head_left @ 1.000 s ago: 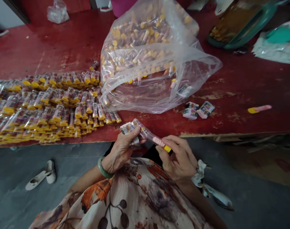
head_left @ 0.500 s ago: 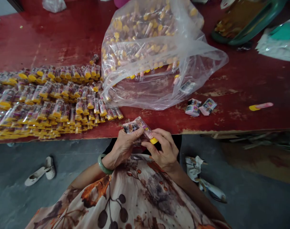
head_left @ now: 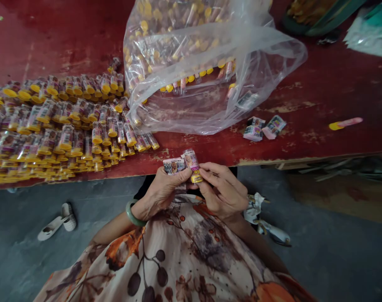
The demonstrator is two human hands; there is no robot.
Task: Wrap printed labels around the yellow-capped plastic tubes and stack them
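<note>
- pressure [is] needing lightness: left hand (head_left: 159, 191) is gripping tube (head_left: 190, 160) and packet (head_left: 174, 166) together
- right hand (head_left: 224, 192) is touching its yellow end (head_left: 196, 178), pinch unclear
- tube is sitting between hands, near surface (head_left: 323, 92) edge

Floral garment (head_left: 175, 243) and a green bangle (head_left: 130, 214).
The loose, cream-coloured cloth is printed with rust-orange leaves, dark round berries on thin stems and smoky grey-purple blotches; the bangle is smooth and pale; what seems to be black legwear (head_left: 142, 187) shows dimly in shadow.
</note>
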